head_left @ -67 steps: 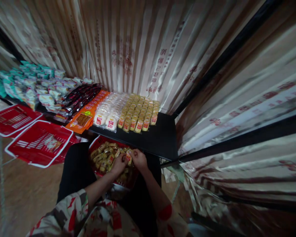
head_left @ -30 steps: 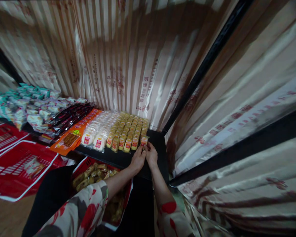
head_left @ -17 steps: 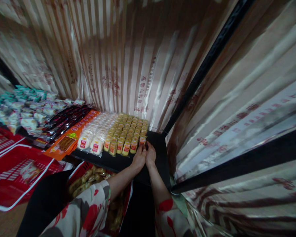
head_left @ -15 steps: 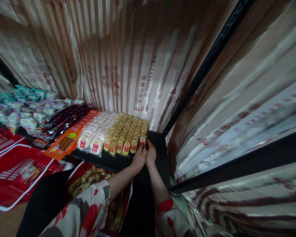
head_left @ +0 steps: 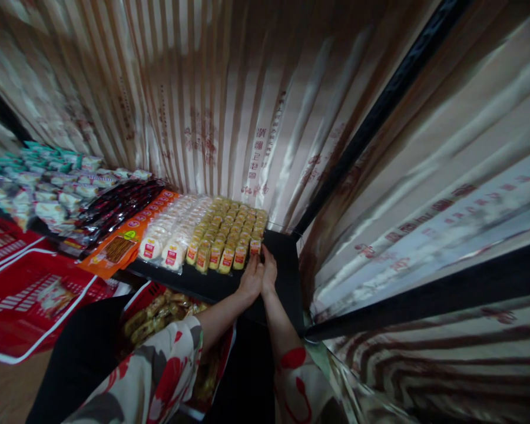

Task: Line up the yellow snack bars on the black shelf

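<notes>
Red plastic basket with white rim [head_left: 148, 292]: kept at the lap, filled with yellowish plastic-wrapped packets [head_left: 172, 309].
Bare left hand [head_left: 249, 285], bare right hand [head_left: 269, 274]: pressed together side by side, fingertips bunched at one small yellow wrapped packet with a reddish label [head_left: 255, 247]; whether it's pinched or just nudged can't be told, tbh.
That packet: held tipped up a second ago, now seated at the front of the rightmost row, so the row looks pretty much squared up.
Matching yellow packet rows [head_left: 225, 235]: lined up on the flat black shelf [head_left: 287, 253], flanked by round white packets [head_left: 172, 235].
Pleated beige fabric curtain [head_left: 265, 59]: hung behind everything.
</notes>
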A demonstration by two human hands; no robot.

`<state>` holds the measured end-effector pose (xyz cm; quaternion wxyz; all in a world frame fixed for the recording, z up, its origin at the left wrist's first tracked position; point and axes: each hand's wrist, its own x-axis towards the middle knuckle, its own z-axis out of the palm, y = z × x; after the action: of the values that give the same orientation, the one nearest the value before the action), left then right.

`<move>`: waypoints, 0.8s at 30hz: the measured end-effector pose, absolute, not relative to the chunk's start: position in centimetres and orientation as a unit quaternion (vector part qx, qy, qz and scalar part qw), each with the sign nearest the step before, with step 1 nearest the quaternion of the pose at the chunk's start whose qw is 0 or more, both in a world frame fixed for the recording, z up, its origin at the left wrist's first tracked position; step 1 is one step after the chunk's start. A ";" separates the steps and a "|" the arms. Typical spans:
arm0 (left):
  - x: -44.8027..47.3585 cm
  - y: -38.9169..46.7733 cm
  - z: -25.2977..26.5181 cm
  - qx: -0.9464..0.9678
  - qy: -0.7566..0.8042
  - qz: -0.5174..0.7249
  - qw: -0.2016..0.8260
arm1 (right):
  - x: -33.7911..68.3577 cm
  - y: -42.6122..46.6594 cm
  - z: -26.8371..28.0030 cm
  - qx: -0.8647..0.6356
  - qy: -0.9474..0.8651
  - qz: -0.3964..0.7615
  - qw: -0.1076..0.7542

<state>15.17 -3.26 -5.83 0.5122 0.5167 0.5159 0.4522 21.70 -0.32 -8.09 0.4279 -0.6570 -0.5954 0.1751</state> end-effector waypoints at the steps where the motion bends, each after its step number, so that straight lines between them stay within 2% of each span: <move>1: 15.2 -3.3 -5.7 0.512 0.526 0.452 0.507 | 21.8 -0.3 -8.1 -0.656 -0.594 0.175 0.431; 7: 13.7 -5.3 -4.1 0.516 0.556 0.436 0.485 | 21.4 -1.1 -7.3 -0.676 -0.556 0.164 0.455; 10: 11.6 -8.1 -3.3 0.551 0.558 0.424 0.453 | 20.3 -3.6 -6.1 -0.668 -0.524 0.150 0.507; 13: 8.8 -11.7 -3.5 0.573 0.550 0.413 0.446 | 18.8 -8.0 -5.4 -0.634 -0.499 0.184 0.561; 15: 6.6 -14.2 -4.4 0.580 0.549 0.402 0.448 | 17.6 -11.3 -5.5 -0.607 -0.519 0.223 0.558; 18: 3.3 -17.2 -6.8 0.566 0.598 0.349 0.447 | 15.9 -15.0 -6.5 -0.587 -0.614 0.286 0.443; 22: 0.0 -19.7 -10.4 0.566 0.664 0.191 0.450 | 13.9 -17.0 -8.2 -0.565 -0.756 0.278 0.178; 24: -0.8 -20.4 -11.9 0.554 0.674 0.159 0.462 | 13.0 -17.3 -9.1 -0.547 -0.788 0.278 0.050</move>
<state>-0.79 -20.37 -11.91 0.4617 0.5538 0.6744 0.1590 12.95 -17.31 -9.06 0.0497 -0.5470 -0.7882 0.2776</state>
